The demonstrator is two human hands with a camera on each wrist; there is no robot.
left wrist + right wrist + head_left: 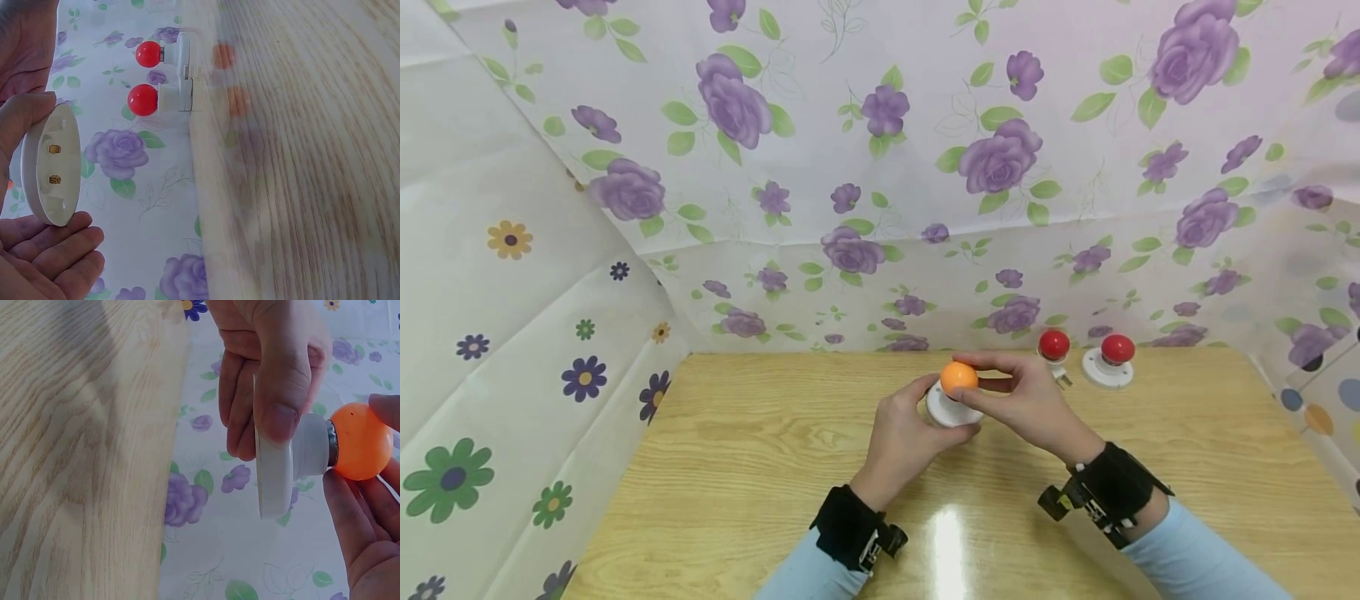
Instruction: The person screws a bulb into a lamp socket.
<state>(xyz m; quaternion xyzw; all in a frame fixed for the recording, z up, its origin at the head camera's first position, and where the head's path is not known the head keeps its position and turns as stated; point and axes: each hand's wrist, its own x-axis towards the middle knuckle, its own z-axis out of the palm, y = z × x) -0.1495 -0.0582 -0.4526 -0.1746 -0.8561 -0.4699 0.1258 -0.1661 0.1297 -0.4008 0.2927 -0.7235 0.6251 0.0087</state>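
My left hand (907, 437) grips a white round lamp socket (951, 410) by its flange, lifted above the table. In the left wrist view the underside of the lamp socket (53, 165) shows two brass terminals. An orange light bulb (959, 379) sits in the socket's neck. The thumb and fingers of my right hand (1026, 400) pinch the bulb's globe. Between globe and socket, the right wrist view shows a strip of the metal cap (332, 444). That view also has the left thumb (281, 406) pressed on the flange.
A red bulb in a round white socket (1108, 369) stands at the back right of the wooden table (760, 467). Left of it is another red bulb (1054, 345) on a white base with plug prongs (1063, 379). Behind the table hangs a flowered cloth (925, 275).
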